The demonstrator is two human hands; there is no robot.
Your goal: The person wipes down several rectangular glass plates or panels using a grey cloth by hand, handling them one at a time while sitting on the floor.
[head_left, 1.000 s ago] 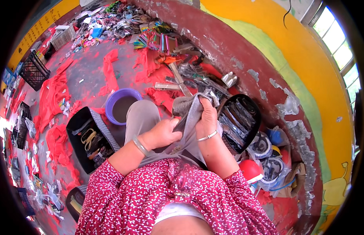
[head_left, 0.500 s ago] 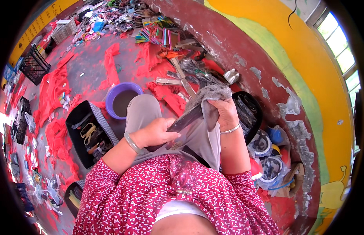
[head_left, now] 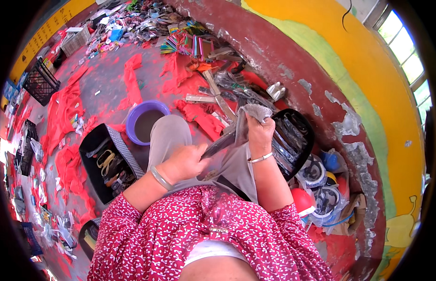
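Observation:
Over my lap, my left hand (head_left: 186, 161) is closed round the near end of a dark, flat, long piece (head_left: 220, 145); its exact kind is not clear. My right hand (head_left: 260, 136) grips a damp-looking grey cloth (head_left: 256, 111), bunched at the top and hanging down beside the far end of the piece. The cloth hides that end. Just past my left knee stands a purple basin (head_left: 130, 122) with murky water in it. By my right hand is a black bin (head_left: 312, 136) with several dark, plastic-wrapped long items.
A black bin (head_left: 90, 175) with mixed small goods stands left of my leg. Bagged items and a red-and-white ball-like thing (head_left: 303, 202) lie at right by the peeling wall (head_left: 351, 124). Wood strips (head_left: 219, 93) and heaped goods lie ahead; black crates (head_left: 42, 82) stand far left.
My right hand and the cloth have shifted a little left and down along the piece. The right bin shows more. My left hand's fingers have curled tighter.

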